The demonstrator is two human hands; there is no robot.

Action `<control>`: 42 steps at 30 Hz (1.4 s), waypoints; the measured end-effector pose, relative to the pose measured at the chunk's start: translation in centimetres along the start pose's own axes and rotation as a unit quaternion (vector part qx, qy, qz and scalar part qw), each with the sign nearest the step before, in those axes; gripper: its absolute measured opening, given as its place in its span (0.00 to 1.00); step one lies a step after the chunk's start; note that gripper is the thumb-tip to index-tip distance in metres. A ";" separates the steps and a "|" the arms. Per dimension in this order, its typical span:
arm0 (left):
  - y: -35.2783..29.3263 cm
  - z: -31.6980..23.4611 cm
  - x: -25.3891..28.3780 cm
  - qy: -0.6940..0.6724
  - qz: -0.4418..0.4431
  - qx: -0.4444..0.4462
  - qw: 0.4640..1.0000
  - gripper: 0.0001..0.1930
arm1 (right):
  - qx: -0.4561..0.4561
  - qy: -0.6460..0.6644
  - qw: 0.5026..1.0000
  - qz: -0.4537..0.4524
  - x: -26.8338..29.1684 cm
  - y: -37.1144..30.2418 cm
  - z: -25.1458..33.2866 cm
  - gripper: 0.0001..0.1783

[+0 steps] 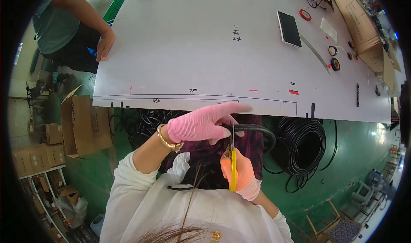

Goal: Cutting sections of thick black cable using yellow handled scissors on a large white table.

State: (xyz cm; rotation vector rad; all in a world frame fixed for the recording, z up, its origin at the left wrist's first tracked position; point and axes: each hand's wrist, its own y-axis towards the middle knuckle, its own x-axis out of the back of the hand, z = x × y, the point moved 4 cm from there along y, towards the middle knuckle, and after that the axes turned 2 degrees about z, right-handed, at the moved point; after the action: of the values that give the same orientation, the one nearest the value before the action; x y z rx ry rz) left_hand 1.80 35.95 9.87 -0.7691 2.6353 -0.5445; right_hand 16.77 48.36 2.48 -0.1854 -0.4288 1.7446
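My left hand (201,123), in a pink knitted glove, pinches a black tube (252,126) between thumb and lower fingers, while its index finger points right along the table edge. From there the tube bends away to the right and down. My right hand (242,174), in an orange striped glove, is closed around the yellow handles of a pair of scissors (233,170). Their blades point up and cross the tube close to my left thumb. Whether they have cut into it cannot be seen. Dark patterned cloth covers my lap (252,157).
The white table (171,50) ahead has marked lines along its near edge. On it lie a phone (290,29), tape rolls (335,64) and a black marker (358,95). A coil of black tubing (304,144) sits right; a carton (87,127) stands left. Another person's hand (105,44) rests on the table.
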 end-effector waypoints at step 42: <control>-11.7 4.4 8.1 -0.488 -0.430 -0.342 0.678 0.09 | 0.227 -0.490 0.837 -0.090 1.1 6.3 10.1 0.18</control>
State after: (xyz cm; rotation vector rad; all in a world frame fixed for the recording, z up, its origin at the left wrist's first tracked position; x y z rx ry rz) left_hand 2.37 21.06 9.59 -1.8635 1.2555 0.6242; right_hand 7.23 46.52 9.48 1.1101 -0.7089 1.5895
